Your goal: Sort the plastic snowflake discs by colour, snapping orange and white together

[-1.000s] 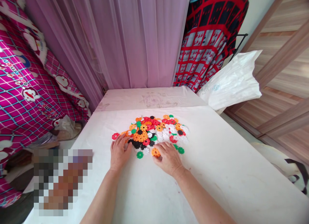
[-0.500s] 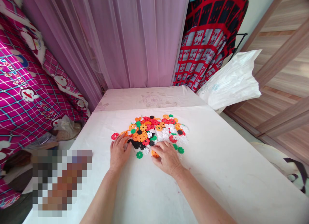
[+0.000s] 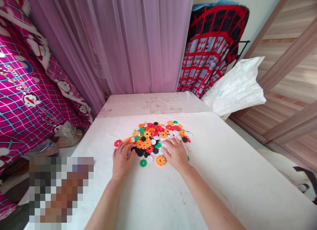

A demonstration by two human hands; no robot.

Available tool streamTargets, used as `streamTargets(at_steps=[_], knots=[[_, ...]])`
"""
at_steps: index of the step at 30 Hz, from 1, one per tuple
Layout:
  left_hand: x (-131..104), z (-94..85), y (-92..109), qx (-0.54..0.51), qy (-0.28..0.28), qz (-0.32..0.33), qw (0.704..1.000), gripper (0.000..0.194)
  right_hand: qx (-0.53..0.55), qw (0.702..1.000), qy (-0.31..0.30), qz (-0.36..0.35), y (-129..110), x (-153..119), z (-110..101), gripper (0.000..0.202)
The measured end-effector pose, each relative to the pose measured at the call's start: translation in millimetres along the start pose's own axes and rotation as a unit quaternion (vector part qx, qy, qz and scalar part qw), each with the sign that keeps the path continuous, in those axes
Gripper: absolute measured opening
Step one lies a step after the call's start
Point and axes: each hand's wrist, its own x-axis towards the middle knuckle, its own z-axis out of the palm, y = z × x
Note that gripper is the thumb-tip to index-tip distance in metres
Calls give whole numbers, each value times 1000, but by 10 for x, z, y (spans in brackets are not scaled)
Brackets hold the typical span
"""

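A table (image 3: 223, 180) covered in smooth white cloth fills the lower middle of my head view, with a pale strip at its far end printed with a faded rose. Behind it hangs a mauve curtain (image 3: 143, 41) in soft vertical folds. To the left drapes a magenta blanket (image 3: 22, 101) with a grid pattern and cartoon faces; below it, a crumpled clear plastic bag (image 3: 66, 131) is near some footwear. At the far right corner, a red, black and grey patterned cloth (image 3: 206, 51) hangs behind a creased white bag (image 3: 237, 86). Wood-grain doors (image 3: 287, 74) stand on the right. A patch at lower left is blurred into squares.

A pile of discs (image 3: 146, 143) lies mid-table: thin, flat, flower-shaped rounds with notched rims, in orange, red, white, black and green. An orange disc (image 3: 160, 160) lies at the near edge, just beside my right thumb.

My left hand (image 3: 122, 159) rests palm down at the pile's left edge, loosely spread, thumb apart from fingers. My right hand (image 3: 176, 154) covers the pile's near right part, fingers gently bent, thumb apart. I cannot tell what lies under either hand's fingertips.
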Motion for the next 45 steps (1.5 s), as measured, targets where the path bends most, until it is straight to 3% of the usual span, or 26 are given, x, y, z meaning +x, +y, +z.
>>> streamTargets(at_steps=[4, 9, 15, 18, 22, 27, 38, 45], knots=[[5, 17, -32, 5, 0, -4, 1000, 33, -28, 997, -53, 43, 203, 345, 23, 32], [8, 37, -66, 6, -3, 3, 1000, 32, -45, 989, -130, 45, 293, 588, 65, 36], [5, 20, -26, 2, -2, -4, 1000, 32, -37, 988, -130, 71, 270, 669, 53, 39], [4, 13, -7, -2, -3, -9, 1000, 31, 8, 994, -88, 62, 212, 540, -17, 36], [0, 16, 5, -2, 2, -7, 1000, 31, 98, 994, -49, 23, 35, 109, -117, 32], [-2, 15, 10, -3, 5, 1, 1000, 31, 95, 995, -41, -2, -187, -284, -147, 34], [-9, -4, 25, 5, 0, -2, 1000, 32, 79, 993, -88, -8, -265, -271, -135, 34], [-62, 39, 68, 50, -6, 67, 997, 35, 109, 993, -43, -15, -208, -304, -87, 23]])
